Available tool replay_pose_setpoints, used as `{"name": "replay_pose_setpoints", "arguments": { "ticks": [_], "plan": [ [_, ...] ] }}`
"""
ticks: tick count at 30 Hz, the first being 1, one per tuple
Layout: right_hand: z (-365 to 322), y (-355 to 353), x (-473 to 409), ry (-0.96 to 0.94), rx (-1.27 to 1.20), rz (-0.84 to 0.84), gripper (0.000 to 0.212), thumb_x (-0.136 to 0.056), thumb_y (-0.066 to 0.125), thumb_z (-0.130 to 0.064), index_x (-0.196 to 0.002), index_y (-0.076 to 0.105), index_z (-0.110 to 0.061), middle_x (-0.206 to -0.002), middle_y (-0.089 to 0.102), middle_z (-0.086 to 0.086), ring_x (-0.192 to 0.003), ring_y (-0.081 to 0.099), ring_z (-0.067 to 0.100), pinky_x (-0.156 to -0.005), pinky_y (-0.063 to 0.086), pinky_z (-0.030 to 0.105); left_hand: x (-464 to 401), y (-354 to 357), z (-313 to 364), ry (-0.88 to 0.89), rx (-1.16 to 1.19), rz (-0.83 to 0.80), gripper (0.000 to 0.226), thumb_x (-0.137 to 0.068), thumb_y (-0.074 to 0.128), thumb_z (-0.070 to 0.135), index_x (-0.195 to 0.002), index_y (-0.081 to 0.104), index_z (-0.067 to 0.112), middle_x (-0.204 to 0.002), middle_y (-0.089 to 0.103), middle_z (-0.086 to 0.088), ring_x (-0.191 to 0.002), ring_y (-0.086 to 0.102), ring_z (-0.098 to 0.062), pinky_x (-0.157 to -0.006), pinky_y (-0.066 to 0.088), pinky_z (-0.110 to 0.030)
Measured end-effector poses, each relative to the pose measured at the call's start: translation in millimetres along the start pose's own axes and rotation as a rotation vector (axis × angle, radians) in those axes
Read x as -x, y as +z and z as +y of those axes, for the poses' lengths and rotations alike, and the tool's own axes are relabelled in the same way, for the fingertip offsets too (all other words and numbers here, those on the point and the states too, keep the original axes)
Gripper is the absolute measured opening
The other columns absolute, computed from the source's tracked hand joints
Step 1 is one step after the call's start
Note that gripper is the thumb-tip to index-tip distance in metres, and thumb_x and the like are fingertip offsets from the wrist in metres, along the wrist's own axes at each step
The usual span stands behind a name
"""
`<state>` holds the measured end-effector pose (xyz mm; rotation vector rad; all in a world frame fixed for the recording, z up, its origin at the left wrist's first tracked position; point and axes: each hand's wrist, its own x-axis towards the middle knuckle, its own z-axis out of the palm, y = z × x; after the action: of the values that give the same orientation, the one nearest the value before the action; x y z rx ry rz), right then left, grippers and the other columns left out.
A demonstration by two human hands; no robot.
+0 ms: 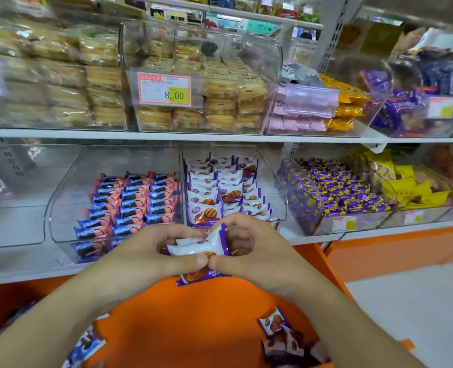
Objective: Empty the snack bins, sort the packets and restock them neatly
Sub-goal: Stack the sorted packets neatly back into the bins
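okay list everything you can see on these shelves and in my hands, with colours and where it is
Held packets: small stack, white and purple, between both hands.
White-purple packets: many, in rows, lower middle bin.
Blue-pink packets: many, in rows, bin to its left.
Purple-yellow packets: many, piled, lower right bin.
Golden cakes: many, clear wrap, upper bins.
Price tag: one, red-edged, reads 8.00, upper middle bin.
Loose packets: several, purple, orange ledge below.
Left hand: grips the stack.
Right hand: grips the stack.
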<state>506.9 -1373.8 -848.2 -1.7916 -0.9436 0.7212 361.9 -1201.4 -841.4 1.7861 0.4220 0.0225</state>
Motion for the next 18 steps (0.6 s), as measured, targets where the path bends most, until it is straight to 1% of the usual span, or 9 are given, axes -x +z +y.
{"name": "replay_pose_setpoints", "arguments": {
  "ticks": [3, 6, 8, 10, 12, 13, 15, 16, 18],
  "plan": [
    [3.5, -0.6, 0.7, 0.014, 0.052, -0.002, 0.046, -0.078, 0.09, -0.027, -0.113, 0.064, -0.04, -0.105, 0.076, -0.007, -0.095, 0.073, 0.013, -0.093, 0.06, 0.045, -5.7, -4.2, 1.8, -0.019, -0.117, -0.065, 0.036, -0.081, 0.087, 0.025, -0.113, 0.073, 0.035, -0.113, 0.075, 0.013, -0.102, 0.073, -0.01, -0.09, 0.06, -0.03],
    [3.5, -7.5, 2.4, 0.003, 0.086, -0.006, 0.044, -0.08, 0.089, -0.025, -0.114, 0.065, -0.04, -0.105, 0.075, -0.01, -0.095, 0.071, 0.007, -0.093, 0.059, 0.038, -17.1, -4.0, 6.8, -0.022, -0.158, -0.094, 0.038, -0.078, 0.09, 0.021, -0.109, 0.072, 0.033, -0.11, 0.075, 0.005, -0.094, 0.076, -0.02, -0.091, 0.061, -0.043],
    [1.5, -18.0, 0.4, -0.026, 0.06, 0.014, 0.037, -0.084, 0.086, -0.019, -0.113, 0.068, -0.033, -0.107, 0.076, -0.006, -0.1, 0.072, 0.011, -0.098, 0.057, 0.039, -26.6, -1.9, 15.1, 0.016, -0.191, -0.072, 0.04, -0.075, 0.093, 0.026, -0.108, 0.072, 0.035, -0.108, 0.076, 0.003, -0.091, 0.076, -0.021, -0.089, 0.061, -0.045],
    [1.9, -40.6, -7.9, -0.04, -0.018, 0.09, 0.03, -0.089, 0.082, -0.014, -0.114, 0.07, -0.026, -0.11, 0.077, -0.003, -0.103, 0.073, 0.012, -0.099, 0.058, 0.036, -44.3, 3.7, 29.1, 0.051, -0.209, -0.031, 0.04, -0.076, 0.091, 0.028, -0.11, 0.071, 0.032, -0.101, 0.077, -0.002, -0.082, 0.075, -0.02, -0.081, 0.063, -0.046],
    [8.0, -70.3, -22.6, -0.035, -0.026, 0.219, 0.028, -0.092, 0.079, -0.016, -0.115, 0.069, -0.028, -0.115, 0.075, -0.009, -0.106, 0.072, 0.008, -0.099, 0.058, 0.038, -70.4, 12.8, 47.0, 0.082, -0.27, 0.026, 0.038, -0.077, 0.089, 0.035, -0.11, 0.07, 0.031, -0.095, 0.077, -0.002, -0.07, 0.072, -0.019, -0.07, 0.061, -0.042],
    [15.3, -86.4, -31.6, -0.027, 0.057, 0.308, 0.028, -0.093, 0.077, -0.02, -0.117, 0.067, -0.031, -0.118, 0.072, -0.013, -0.109, 0.069, 0.005, -0.102, 0.056, 0.039, -88.0, 17.1, 54.3, 0.109, -0.345, 0.071, 0.041, -0.077, 0.089, 0.042, -0.111, 0.068, 0.034, -0.094, 0.076, 0.003, -0.069, 0.072, -0.016, -0.069, 0.061, -0.038],
    [37.6, -111.3, -47.7, 0.018, 0.337, 0.442, 0.034, -0.096, 0.073, -0.028, -0.128, 0.062, -0.033, -0.126, 0.064, -0.022, -0.119, 0.061, 0.001, -0.108, 0.049, 0.033, -129.9, 24.6, 63.5, 0.161, -0.438, 0.141, 0.044, -0.075, 0.088, 0.05, -0.111, 0.065, 0.037, -0.09, 0.074, 0.01, -0.062, 0.068, -0.01, -0.061, 0.058, -0.033],
    [48.9, -117.4, -53.0, 0.045, 0.455, 0.466, 0.041, -0.097, 0.07, -0.028, -0.136, 0.059, -0.031, -0.131, 0.062, -0.021, -0.125, 0.058, 0.004, -0.109, 0.046, 0.03, -151.9, 28.6, 67.9, 0.181, -0.459, 0.166, 0.044, -0.075, 0.088, 0.05, -0.109, 0.064, 0.037, -0.09, 0.073, 0.01, -0.062, 0.067, -0.009, -0.06, 0.057, -0.034],
    [71.8, -123.2, -59.6, 0.03, 0.54, 0.475, 0.048, -0.098, 0.068, -0.022, -0.144, 0.056, -0.031, -0.133, 0.064, -0.018, -0.126, 0.061, 0.012, -0.108, 0.049, 0.033, -194.6, 36.9, 75.3, 0.203, -0.513, 0.214, 0.045, -0.075, 0.086, 0.054, -0.109, 0.063, 0.036, -0.092, 0.071, 0.011, -0.069, 0.069, -0.01, -0.064, 0.059, -0.037]
  ]
}}
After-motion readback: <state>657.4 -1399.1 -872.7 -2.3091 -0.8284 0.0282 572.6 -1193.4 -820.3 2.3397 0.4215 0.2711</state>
